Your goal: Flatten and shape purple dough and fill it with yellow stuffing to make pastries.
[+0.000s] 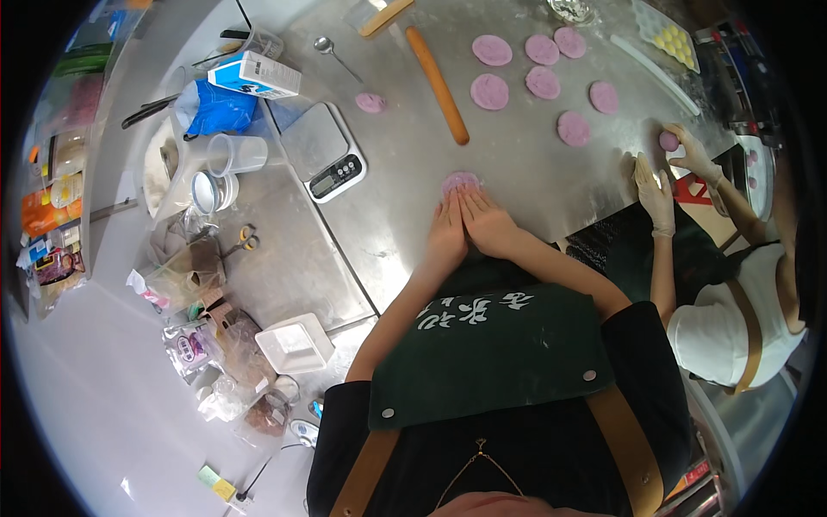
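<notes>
My left hand (447, 226) and my right hand (483, 221) lie side by side on a pink dough round (459, 178) at the near edge of the steel table (396, 146). Both have their fingers stretched out and pressed together flat over the dough, partly hiding it. Beyond them lies a wooden rolling pin (437, 86), with several flattened pink rounds (492, 90) to its right. A smaller pink piece (370, 102) and a metal spoon (340, 60) lie to the pin's left.
Left are a scale (336, 177), carton (253, 75), clear cup (235, 155), scissors (241, 237), white container (294, 343) and bags (185, 276). At right, a co-worker (732, 319) in gloves holds a pink ball (668, 140); an egg-like mold tray (668, 39) sits at the back.
</notes>
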`<state>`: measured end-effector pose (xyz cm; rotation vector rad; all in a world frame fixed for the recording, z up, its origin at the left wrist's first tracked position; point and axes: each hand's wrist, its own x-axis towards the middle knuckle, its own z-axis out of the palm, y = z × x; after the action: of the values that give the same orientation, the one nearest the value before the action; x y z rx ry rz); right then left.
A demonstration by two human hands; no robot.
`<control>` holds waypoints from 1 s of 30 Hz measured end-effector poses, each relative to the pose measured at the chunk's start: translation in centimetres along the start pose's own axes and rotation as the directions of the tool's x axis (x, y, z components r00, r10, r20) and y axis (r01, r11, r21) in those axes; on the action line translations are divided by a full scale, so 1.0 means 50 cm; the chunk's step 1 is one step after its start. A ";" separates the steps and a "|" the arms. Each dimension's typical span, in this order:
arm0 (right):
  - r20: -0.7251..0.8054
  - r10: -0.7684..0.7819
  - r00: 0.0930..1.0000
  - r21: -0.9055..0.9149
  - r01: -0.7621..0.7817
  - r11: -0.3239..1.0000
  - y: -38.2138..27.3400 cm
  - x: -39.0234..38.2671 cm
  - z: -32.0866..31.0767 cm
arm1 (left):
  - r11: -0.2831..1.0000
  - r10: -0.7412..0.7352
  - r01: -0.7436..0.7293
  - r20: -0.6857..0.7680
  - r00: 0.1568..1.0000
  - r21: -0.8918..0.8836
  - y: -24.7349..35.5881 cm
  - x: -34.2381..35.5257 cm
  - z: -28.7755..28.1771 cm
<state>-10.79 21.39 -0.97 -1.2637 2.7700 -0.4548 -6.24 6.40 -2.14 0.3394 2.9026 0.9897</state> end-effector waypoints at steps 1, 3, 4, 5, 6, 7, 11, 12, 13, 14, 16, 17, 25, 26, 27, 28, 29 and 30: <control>-0.048 -0.018 0.999 -0.014 0.017 1.000 -0.001 -0.008 0.007 | 1.000 -0.002 0.002 0.009 1.000 -0.006 0.005 -0.011 0.003; -0.098 -0.040 0.994 -0.030 0.037 0.999 0.000 -0.014 0.013 | 1.000 0.009 -0.010 0.021 1.000 0.028 0.000 0.004 0.007; -0.098 -0.040 0.994 -0.048 0.035 0.998 0.003 -0.013 0.013 | 0.998 0.026 -0.028 0.031 0.999 0.064 -0.003 0.015 0.004; -0.099 -0.040 0.994 -0.067 0.033 0.997 0.006 -0.012 0.013 | 0.997 0.027 -0.029 0.025 0.999 0.067 0.000 0.012 -0.001; -0.104 -0.041 0.994 -0.071 0.034 0.997 0.007 -0.012 0.015 | 0.998 0.017 -0.019 0.045 0.999 0.054 0.002 0.004 -0.003; -0.060 -0.039 0.997 -0.062 0.035 0.997 0.008 -0.012 0.016 | 0.999 0.007 -0.010 0.065 0.998 0.042 0.002 0.001 -0.005; 0.004 -0.005 1.000 -0.016 0.005 1.000 -0.007 0.016 -0.009 | 0.999 -0.054 0.055 0.090 0.994 -0.002 0.000 0.010 -0.018; 0.004 -0.006 1.000 -0.018 0.006 1.000 -0.002 0.016 0.000 | 0.999 -0.034 0.034 0.009 0.999 0.020 0.000 0.012 -0.010; -0.047 -0.032 0.998 -0.017 0.031 0.999 0.004 0.017 0.014 | 0.999 -0.012 0.016 -0.071 0.997 0.043 -0.001 0.013 -0.002; -0.099 -0.057 0.993 -0.017 0.056 0.998 0.009 0.015 0.024 | 0.999 -0.012 0.016 -0.072 0.997 0.043 -0.004 0.015 0.004; -0.094 -0.056 0.994 -0.001 0.056 0.998 0.010 0.014 0.023 | 0.992 0.013 -0.005 -0.059 0.998 0.128 -0.010 0.017 0.010; -0.090 -0.054 0.994 0.015 0.056 0.998 0.010 0.014 0.022 | 0.992 0.011 -0.004 -0.060 0.998 0.128 -0.012 0.013 0.010; -0.036 -0.021 0.999 0.023 0.022 1.000 0.003 -0.022 0.028 | 0.999 0.024 -0.024 0.002 1.000 0.044 0.015 0.003 -0.005; -0.024 -0.028 0.999 -0.008 0.028 1.000 0.004 -0.023 0.032 | 0.999 0.022 -0.022 -0.003 1.000 0.046 0.016 0.000 -0.008; -0.030 -0.031 0.999 -0.014 0.030 0.999 0.010 -0.019 0.028 | 0.999 0.018 -0.018 -0.001 1.000 0.026 0.013 0.005 -0.011; -0.055 -0.033 0.998 0.038 0.035 0.999 0.015 -0.015 0.023 | 1.000 0.015 -0.015 0.001 1.000 0.006 0.010 0.010 -0.015; -0.081 -0.034 0.996 0.090 0.041 0.995 0.021 -0.010 0.018 | 1.000 0.022 -0.022 -0.006 1.000 0.010 0.000 0.020 -0.024; -0.083 -0.033 0.996 0.089 0.040 0.995 0.029 0.003 -0.004 | 0.993 -0.060 0.067 0.073 0.996 -0.096 -0.008 0.029 -0.047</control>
<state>-11.95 22.22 -1.21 -1.3053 2.7603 -0.6400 -8.00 5.03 -0.51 0.2688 2.7727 1.0829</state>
